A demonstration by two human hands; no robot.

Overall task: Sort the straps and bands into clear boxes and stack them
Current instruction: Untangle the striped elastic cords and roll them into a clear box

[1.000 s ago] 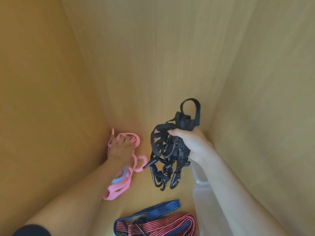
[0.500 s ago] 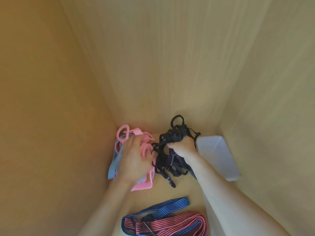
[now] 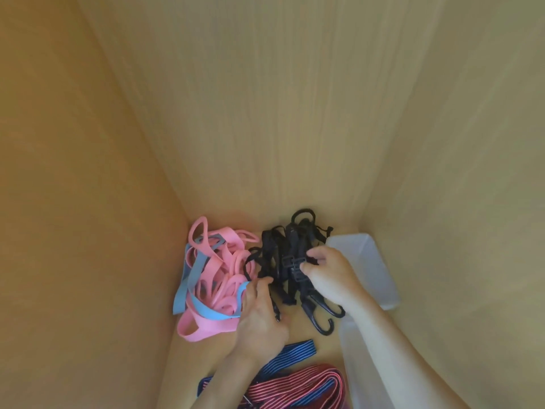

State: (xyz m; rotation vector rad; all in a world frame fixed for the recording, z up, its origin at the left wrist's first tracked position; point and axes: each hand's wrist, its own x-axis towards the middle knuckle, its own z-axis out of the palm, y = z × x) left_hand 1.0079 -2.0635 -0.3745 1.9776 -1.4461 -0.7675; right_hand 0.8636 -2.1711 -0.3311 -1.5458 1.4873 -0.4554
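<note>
A tangle of black straps with plastic hooks [image 3: 284, 255] lies on the wooden floor at the back of the cabinet. My right hand [image 3: 330, 276] pinches its buckles from the right. My left hand [image 3: 261, 314] grips the tangle's left side, fingers curled around a strap. Beside it on the left sits a pile of pink and blue bands [image 3: 212, 273]. Red and blue striped straps [image 3: 298, 382] lie near the bottom edge, partly under my left forearm. A clear box [image 3: 370, 261] stands against the right wall; a second clear box [image 3: 362, 364] is nearer, partly behind my right arm.
Wooden cabinet walls close in at the left [image 3: 88, 202], back [image 3: 280, 113] and right [image 3: 457, 202]. The floor patch between the piles is narrow.
The black tangle came down from the air onto the floor. My left hand left the pink bands and now grips the black straps. The view tilted, showing the far clear box.
</note>
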